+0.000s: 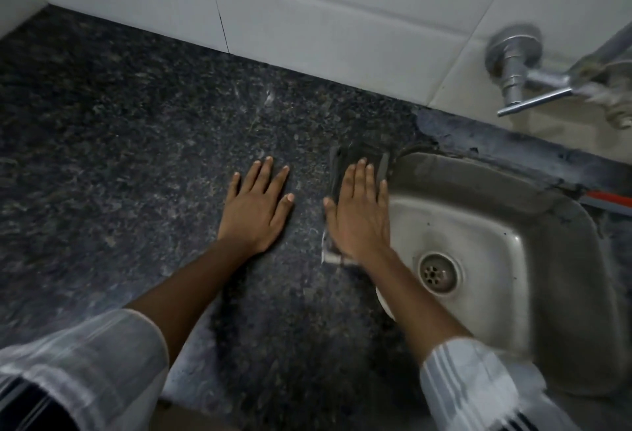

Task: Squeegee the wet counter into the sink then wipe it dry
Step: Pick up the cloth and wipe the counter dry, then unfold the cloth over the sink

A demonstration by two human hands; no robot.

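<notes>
A dark speckled granite counter (136, 163) fills the left and middle of the view. My left hand (256, 208) lies flat on it, fingers spread, holding nothing. My right hand (359, 215) presses flat on a dark grey cloth (355, 153) at the counter's right edge, beside the steel sink (496, 225). The cloth shows beyond my fingertips and under my wrist, where a pale edge sticks out. No squeegee is in view.
The sink drain (438, 272) lies right of my right forearm. A chrome tap (526, 85) juts from the white tiled wall (307, 3) above the sink. A red strip (612, 198) shows at the far right behind the sink. A white rim (383, 304) peeks out under my right forearm.
</notes>
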